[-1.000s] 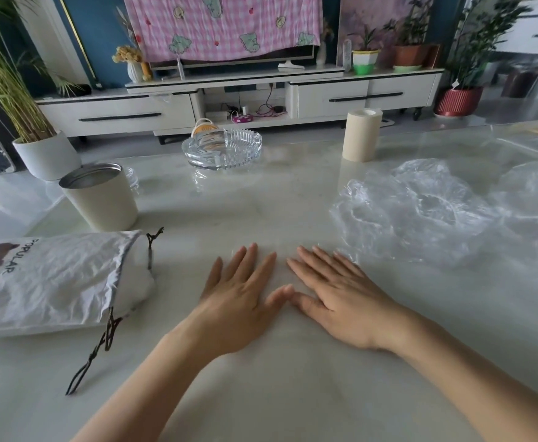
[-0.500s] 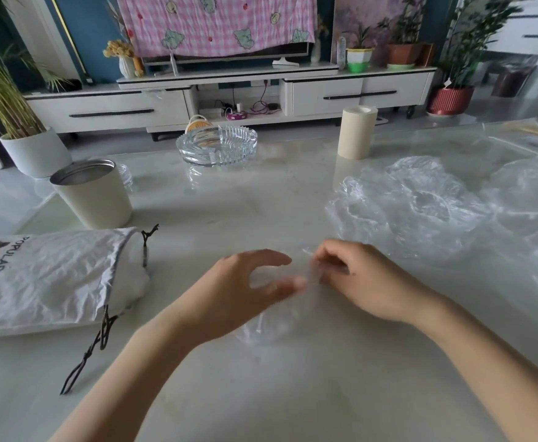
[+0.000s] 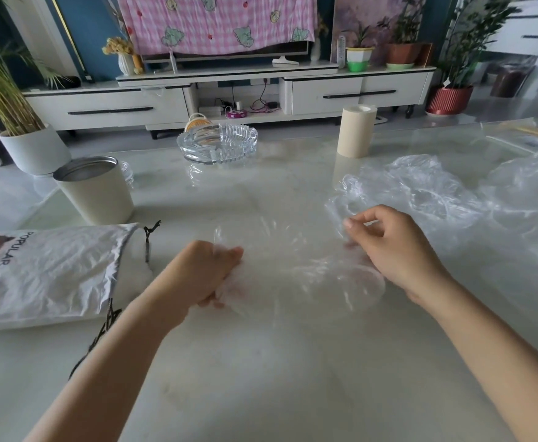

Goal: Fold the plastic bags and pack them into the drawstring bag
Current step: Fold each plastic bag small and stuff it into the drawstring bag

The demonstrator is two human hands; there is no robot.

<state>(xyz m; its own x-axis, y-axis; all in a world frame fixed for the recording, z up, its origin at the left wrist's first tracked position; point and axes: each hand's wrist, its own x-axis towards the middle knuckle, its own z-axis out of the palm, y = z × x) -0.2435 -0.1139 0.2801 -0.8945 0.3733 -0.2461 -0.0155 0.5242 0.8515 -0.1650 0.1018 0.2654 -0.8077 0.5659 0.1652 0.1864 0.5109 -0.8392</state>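
Head view: the 2 hands hold 1 clear plastic bag (image 3: 293, 266) stretched between them over the table (image 3: 261, 362), its long axis running left to right. The left hand (image 3: 204, 272) has its fingers curled tight around the bag's left end. The right hand (image 3: 392, 247) pinches the right end between thumb and bent fingers. The drawstring bag (image 3: 47, 275) lies flat just left of the left hand, its mouth turned toward that hand, so the left hand is the nearer for packing. The pile (image 3: 421, 186) of unfolded bags sits beyond the right hand. The held bag's edges are hard to trace, and I cannot tell whether it touches the table. The frame cuts off the drawstring bag at the left and the pile at the right.
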